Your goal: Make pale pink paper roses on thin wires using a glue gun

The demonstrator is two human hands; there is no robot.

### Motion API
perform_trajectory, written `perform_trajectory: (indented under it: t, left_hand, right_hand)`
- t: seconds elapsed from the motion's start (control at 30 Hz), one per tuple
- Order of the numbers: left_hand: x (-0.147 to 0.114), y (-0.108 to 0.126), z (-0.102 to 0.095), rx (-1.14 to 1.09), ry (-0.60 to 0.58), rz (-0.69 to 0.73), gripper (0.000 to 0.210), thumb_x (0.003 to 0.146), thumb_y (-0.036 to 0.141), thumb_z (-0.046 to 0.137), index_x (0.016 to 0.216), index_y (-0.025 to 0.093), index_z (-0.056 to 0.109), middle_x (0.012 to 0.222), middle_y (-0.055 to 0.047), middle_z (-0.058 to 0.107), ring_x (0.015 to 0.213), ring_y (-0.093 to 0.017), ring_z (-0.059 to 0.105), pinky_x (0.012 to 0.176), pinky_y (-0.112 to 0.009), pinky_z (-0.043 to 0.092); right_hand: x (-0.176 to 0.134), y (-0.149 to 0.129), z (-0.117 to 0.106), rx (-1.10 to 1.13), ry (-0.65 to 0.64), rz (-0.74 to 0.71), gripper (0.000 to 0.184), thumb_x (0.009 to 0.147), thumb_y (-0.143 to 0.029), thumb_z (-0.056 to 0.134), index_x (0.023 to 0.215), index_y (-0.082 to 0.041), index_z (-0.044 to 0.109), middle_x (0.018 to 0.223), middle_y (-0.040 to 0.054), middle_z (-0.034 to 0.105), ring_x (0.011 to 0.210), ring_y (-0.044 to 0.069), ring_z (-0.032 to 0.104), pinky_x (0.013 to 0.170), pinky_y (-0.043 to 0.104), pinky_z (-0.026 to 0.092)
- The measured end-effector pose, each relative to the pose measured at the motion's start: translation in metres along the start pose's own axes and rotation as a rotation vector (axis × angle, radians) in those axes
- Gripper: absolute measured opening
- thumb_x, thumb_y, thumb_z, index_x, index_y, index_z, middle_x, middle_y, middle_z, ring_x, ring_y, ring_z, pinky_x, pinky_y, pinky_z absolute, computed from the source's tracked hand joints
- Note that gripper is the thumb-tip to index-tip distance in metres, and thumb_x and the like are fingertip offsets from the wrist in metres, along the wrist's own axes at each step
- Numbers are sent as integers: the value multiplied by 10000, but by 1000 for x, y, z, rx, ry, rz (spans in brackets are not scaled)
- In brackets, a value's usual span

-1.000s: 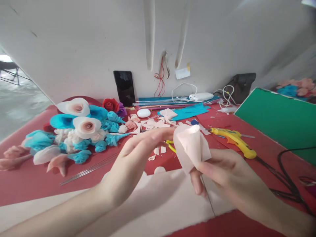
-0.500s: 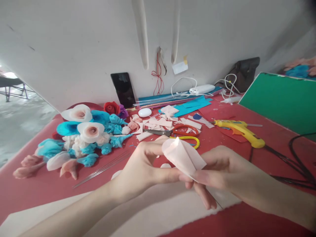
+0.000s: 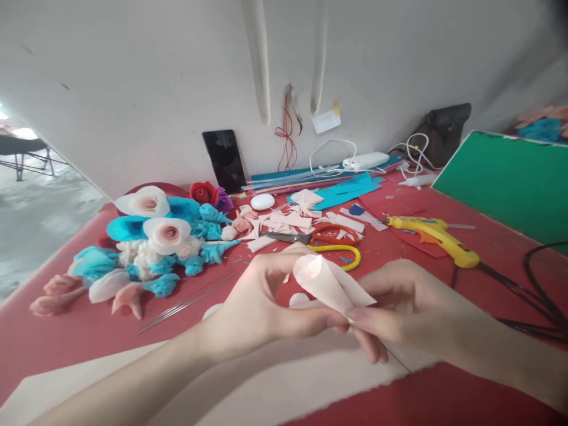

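Observation:
Between my two hands is a pale pink paper flower (image 3: pixel 331 284), its petal curled into a cone that opens toward the upper left. My left hand (image 3: pixel 270 302) is closed on it, thumb near the pointed base and fingers behind the paper. My right hand (image 3: pixel 403 313) pinches the base from the other side. A thin wire stem (image 3: pixel 399 360) sticks out below my right fingers toward the lower right. Under my hands lies a wide strip of pale paper (image 3: pixel 248 384). Just beyond them rest scissors (image 3: pixel 335 234) with red and yellow handles.
Blue, white and pink paper flowers (image 3: pixel 168 235) are heaped at left, with thin wires (image 3: pixel 186 303) beside them. Pink paper scraps (image 3: pixel 288 222) lie mid-table. A yellow glue gun (image 3: pixel 437 234) with a black cord and a green board (image 3: pixel 506 183) are at right. A phone (image 3: pixel 224 160) leans on the wall.
The paper petal has turned slightly and looks more tightly curled into a cone. My left thumb has shifted a little toward the base. The whole view has moved slightly.

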State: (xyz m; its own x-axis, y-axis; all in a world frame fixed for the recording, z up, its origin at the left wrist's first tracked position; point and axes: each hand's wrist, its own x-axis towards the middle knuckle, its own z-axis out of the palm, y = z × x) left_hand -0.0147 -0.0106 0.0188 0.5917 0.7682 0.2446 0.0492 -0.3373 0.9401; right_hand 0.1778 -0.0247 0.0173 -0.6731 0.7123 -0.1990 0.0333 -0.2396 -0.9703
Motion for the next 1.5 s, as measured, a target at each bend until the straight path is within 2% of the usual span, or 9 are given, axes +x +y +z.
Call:
perform_trajectory:
  t: [0.17, 0.37, 0.47, 0.57, 0.73, 0.97, 1.17, 1.37, 1.5]
  left_hand:
    - [-1, 2, -1, 127, 44, 39, 241, 654, 120, 721, 863, 184, 621, 853, 12, 640, 782, -119, 572, 718, -219, 458]
    - [1, 4, -4, 410, 23, 283, 260, 658, 154, 725, 866, 176, 570, 815, -3, 646, 748, -140, 552, 748, -296, 440]
    - [5, 4, -5, 442, -64, 406, 211, 698, 141, 698, 880, 170, 595, 782, -6, 690, 698, -130, 574, 802, -321, 423]
    - [7, 5, -7, 498, -137, 440, 108, 724, 136, 689, 825, 170, 665, 745, -19, 715, 678, -132, 592, 805, -323, 412]
    - [5, 9, -8, 545, -124, 426, 125, 712, 176, 715, 834, 200, 708, 711, -15, 706, 671, -131, 580, 833, -332, 398]
    - [3, 8, -10, 595, -110, 444, 211, 691, 118, 679, 878, 217, 682, 838, -14, 708, 785, -149, 591, 852, -328, 442]
    - [0, 8, -13, 649, -120, 491, 226, 743, 107, 587, 906, 218, 697, 915, -23, 707, 855, -168, 588, 1046, -419, 290]
    - [1, 11, -12, 592, -128, 514, 198, 768, 119, 575, 900, 188, 705, 839, -41, 724, 761, -159, 582, 830, -319, 461]
    - [3, 11, -11, 579, -112, 503, 175, 766, 130, 596, 880, 204, 705, 827, -39, 730, 744, -159, 586, 720, -284, 481]
  right_hand:
    - [-3, -1, -3, -233, 53, 116, 234, 819, -282, 577, 659, -116, 618, 570, -7, 576, 526, 48, 491, 466, 126, 336]
    - [-6, -4, -7, -325, 42, 251, 300, 796, -394, 596, 694, -115, 635, 593, 1, 580, 524, 56, 475, 463, 143, 328]
    - [-6, -4, -10, -280, 11, 279, 309, 787, -418, 602, 742, -114, 638, 601, 5, 577, 526, 62, 479, 448, 140, 328]
    - [-6, -5, -12, -198, -59, 270, 256, 797, -362, 591, 755, -112, 630, 588, 2, 563, 509, 55, 468, 417, 121, 306]
    - [-4, -3, -14, -68, -180, 252, 202, 830, -288, 563, 766, -108, 630, 573, 4, 567, 493, 46, 490, 440, 111, 333]
    - [-2, -4, -16, 69, -248, 137, 226, 855, -264, 547, 735, -98, 642, 554, 7, 561, 497, 43, 508, 497, 126, 376]
    - [-2, -4, -15, 91, -235, 173, 200, 850, -254, 558, 745, -103, 638, 557, -1, 567, 500, 40, 518, 517, 127, 395]
    - [-3, 0, -15, 63, -211, 193, 186, 842, -254, 571, 740, -114, 639, 550, -16, 560, 494, 37, 521, 506, 117, 396]
    - [-2, -1, -15, 1, -185, 208, 167, 834, -248, 575, 756, -123, 653, 543, -26, 555, 501, 29, 515, 496, 105, 383]
